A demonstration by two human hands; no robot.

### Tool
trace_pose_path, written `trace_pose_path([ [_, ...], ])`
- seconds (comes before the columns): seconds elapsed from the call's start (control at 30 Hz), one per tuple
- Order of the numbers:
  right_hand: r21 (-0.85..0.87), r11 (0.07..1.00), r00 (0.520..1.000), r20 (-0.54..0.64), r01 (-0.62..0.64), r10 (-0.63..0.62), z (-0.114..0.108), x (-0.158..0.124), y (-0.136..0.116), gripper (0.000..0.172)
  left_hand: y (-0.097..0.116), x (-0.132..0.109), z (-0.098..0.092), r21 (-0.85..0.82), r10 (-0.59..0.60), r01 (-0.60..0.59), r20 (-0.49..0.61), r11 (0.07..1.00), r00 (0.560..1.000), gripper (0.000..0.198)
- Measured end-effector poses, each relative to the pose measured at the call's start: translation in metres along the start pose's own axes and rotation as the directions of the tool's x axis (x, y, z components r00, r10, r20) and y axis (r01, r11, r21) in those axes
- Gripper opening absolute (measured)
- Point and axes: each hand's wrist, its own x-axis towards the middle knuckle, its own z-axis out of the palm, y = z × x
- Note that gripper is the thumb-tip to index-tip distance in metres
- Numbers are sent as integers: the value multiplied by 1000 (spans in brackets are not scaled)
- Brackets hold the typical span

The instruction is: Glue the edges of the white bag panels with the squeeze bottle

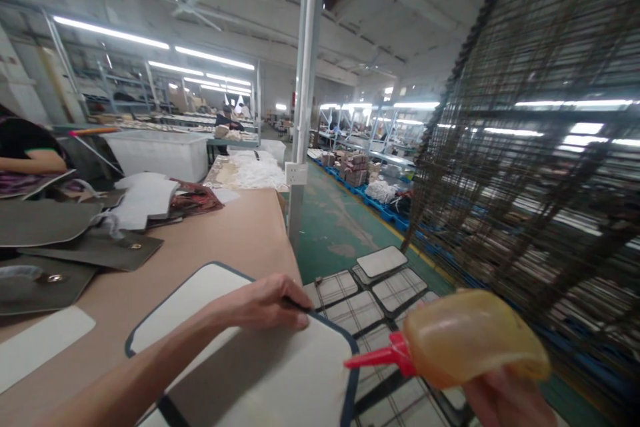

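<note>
My left hand is closed on the far edge of a white panel with a dark blue border, fingers pinching the rim. A second panel with the same border lies partly beneath it on the table. In my right hand is a squeeze bottle of yellowish translucent plastic, tipped sideways. Its red nozzle points left at the panel's right border; whether it touches cannot be made out. The bottle covers part of the right hand.
Several bordered panels are laid out below and right of the table edge. Grey-green pieces and white cut pieces are at left, near a person's arm. A metal post stands ahead; a wire rack rises at right.
</note>
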Motion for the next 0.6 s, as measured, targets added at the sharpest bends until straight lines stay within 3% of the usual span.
trace_pose_path([
  [0.13, 33, 998, 995, 77, 58, -61, 42, 5, -38, 64, 14, 0, -3, -26, 36, -33, 101, 999, 994, 31],
  [0.2, 65, 997, 995, 93, 36, -42, 51, 5, -47, 57, 22, 0, -3, -36, 44, -39, 152, 999, 987, 32],
  [0.3, 86, 996, 985, 175, -21, 6, 48, 6, -49, 51, 31, 0, -4, -40, 43, -36, 200, 999, 979, 33],
  [0.43, 18, 1000, 947, 323, -5, -2, 33, 12, -47, 58, 32, 0, -5, -40, 56, -48, 218, 998, 974, 32],
  [0.6, 24, 999, 967, 252, 27, -33, 43, -1, -52, 73, 22, 0, -6, -14, 66, -65, 187, 998, 980, 33],
])
